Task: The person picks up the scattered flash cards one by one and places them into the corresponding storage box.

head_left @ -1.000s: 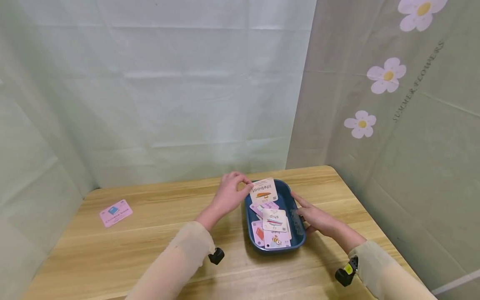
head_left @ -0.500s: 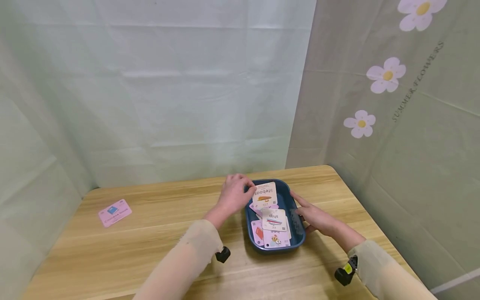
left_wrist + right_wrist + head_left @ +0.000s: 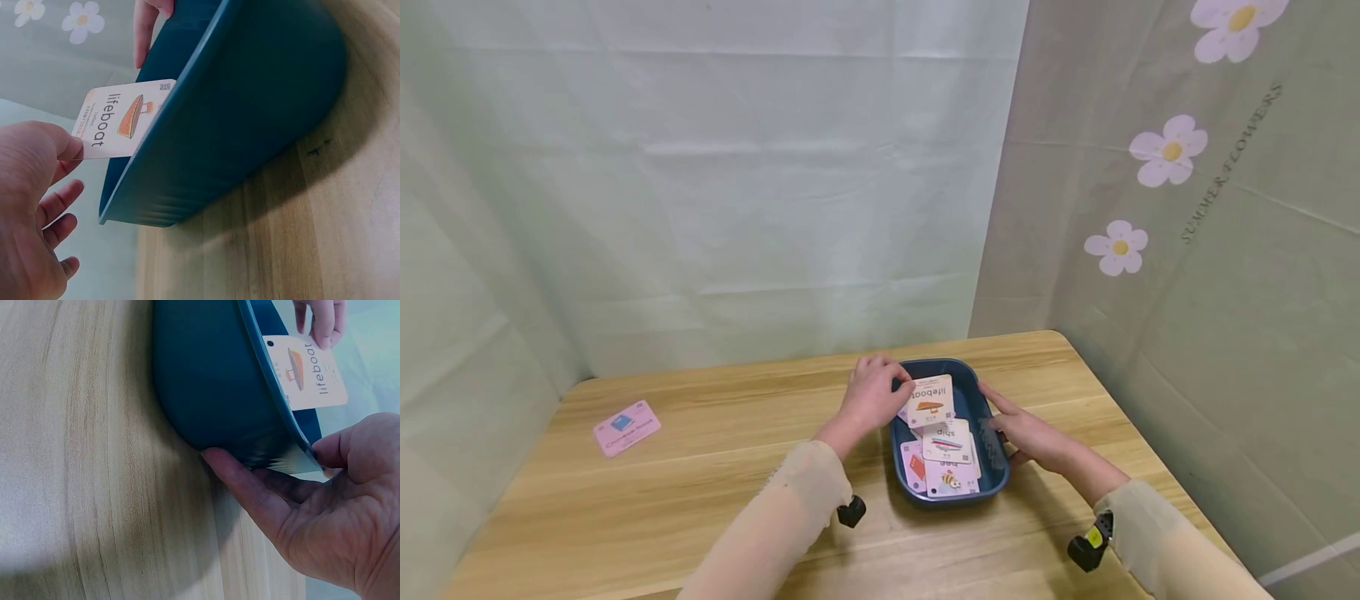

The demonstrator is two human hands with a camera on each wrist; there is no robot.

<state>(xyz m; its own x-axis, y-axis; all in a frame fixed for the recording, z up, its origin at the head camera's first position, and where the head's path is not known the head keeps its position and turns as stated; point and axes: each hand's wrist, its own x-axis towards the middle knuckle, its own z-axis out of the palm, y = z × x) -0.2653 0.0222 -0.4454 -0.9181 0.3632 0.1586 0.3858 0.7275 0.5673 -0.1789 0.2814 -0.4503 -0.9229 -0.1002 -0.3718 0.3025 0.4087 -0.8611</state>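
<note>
My left hand (image 3: 871,398) pinches a lifeboat card (image 3: 931,400) by its corner between thumb and finger, over the far-left part of a dark blue plastic bin (image 3: 936,502). The left wrist view shows this card (image 3: 119,119) partly above the rim, with the other fingers loosely bent. On the bin's right side my right hand (image 3: 1033,435) holds the wall, thumb at the rim and fingers against the outside. A ship card (image 3: 946,443) and a bee card (image 3: 951,482) overlap inside, with a pink card (image 3: 913,467) beside them. The lifeboat card covers part of another pink card.
A pink card with a blue book (image 3: 627,427) lies alone at the left of the wooden table (image 3: 730,467). Pale cloth (image 3: 760,183) hangs behind the table, and a cloth with flowers (image 3: 1187,292) hangs on the right.
My left hand has moved slightly right and nearer, bringing the lifeboat card lower over the bin, where it now overlaps the ship card's top edge. My right hand keeps its place on the bin.
</note>
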